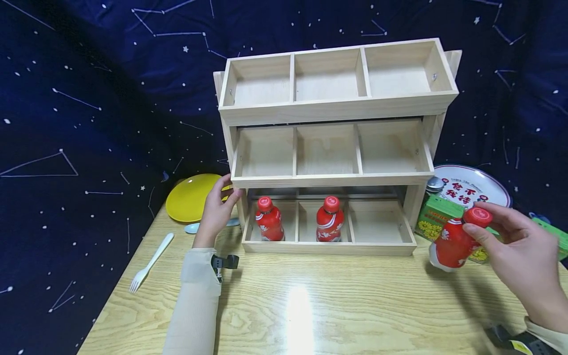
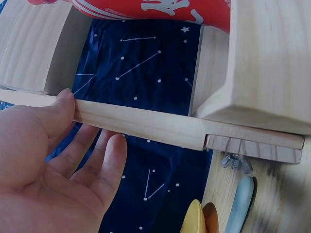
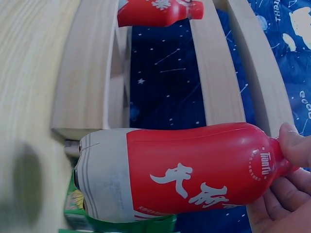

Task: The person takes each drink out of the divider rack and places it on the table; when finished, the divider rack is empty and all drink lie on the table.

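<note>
My right hand (image 1: 525,254) pinches a red bottle (image 1: 459,241) by its neck, just under the cap. That bottle hangs tilted above the table, to the right of a three-tier wooden rack (image 1: 328,249). In the right wrist view the bottle (image 3: 194,170) shows a red body with white lettering and a pale base. Around the rack's left side board (image 2: 141,121) my left hand (image 1: 216,212) grips, thumb on one side and fingers on the other. Two more red bottles stand in the bottom tier: one bottle (image 1: 269,224) in the left compartment, another bottle (image 1: 330,224) in the middle.
A yellow plate (image 1: 188,199), a light blue utensil handle (image 1: 192,228) and a white fork (image 1: 151,264) lie left of the rack. On the right are a white plate (image 1: 477,180) with red characters, green boxes (image 1: 437,212) and a small metal-topped item (image 1: 435,184).
</note>
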Action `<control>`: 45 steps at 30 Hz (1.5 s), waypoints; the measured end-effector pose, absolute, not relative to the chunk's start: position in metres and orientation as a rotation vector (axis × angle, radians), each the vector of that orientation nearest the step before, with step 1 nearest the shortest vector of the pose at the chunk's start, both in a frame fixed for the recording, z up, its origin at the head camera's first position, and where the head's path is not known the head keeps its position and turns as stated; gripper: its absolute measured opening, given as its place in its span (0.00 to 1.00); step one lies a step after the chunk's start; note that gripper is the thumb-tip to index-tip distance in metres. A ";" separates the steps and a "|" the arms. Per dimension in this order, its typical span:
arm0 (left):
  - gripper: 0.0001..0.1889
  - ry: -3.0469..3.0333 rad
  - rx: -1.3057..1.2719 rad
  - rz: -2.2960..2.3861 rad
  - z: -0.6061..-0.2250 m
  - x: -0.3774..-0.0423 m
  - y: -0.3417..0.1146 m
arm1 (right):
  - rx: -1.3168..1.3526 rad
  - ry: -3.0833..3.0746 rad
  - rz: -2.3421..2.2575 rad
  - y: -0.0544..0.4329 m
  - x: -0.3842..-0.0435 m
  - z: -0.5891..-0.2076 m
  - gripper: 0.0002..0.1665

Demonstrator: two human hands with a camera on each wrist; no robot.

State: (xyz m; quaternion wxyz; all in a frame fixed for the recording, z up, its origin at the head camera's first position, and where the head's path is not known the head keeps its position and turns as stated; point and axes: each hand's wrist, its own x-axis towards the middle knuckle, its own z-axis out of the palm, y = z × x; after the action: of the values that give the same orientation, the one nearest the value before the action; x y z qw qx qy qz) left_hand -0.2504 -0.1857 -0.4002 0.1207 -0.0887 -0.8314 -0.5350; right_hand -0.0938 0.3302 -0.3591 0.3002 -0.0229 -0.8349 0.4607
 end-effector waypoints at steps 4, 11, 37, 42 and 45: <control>0.27 -2.424 -0.268 -1.561 -0.400 -0.250 -0.187 | -0.064 -2.236 1.246 0.334 -0.097 -0.369 0.29; 0.27 -2.416 -0.286 -1.570 -0.400 -0.250 -0.187 | -0.070 -2.270 1.258 0.335 -0.105 -0.379 0.29; 0.26 -2.419 -0.298 -1.557 -0.399 -0.250 -0.187 | -0.083 -2.423 1.189 0.338 -0.113 -0.377 0.30; 0.26 -2.422 -0.296 -1.555 -0.398 -0.249 -0.186 | -0.019 -2.364 1.188 0.332 -0.112 -0.368 0.28; 0.26 -2.419 -0.291 -1.563 -0.398 -0.249 -0.187 | 0.021 -2.321 1.208 0.326 -0.111 -0.361 0.28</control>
State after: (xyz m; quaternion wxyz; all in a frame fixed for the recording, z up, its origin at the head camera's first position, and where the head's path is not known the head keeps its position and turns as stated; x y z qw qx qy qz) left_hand -0.2494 -0.1867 -0.3984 0.1232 -0.0997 -0.8293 -0.5358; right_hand -0.1108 0.3265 -0.3607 0.2596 0.0079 -0.8566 0.4459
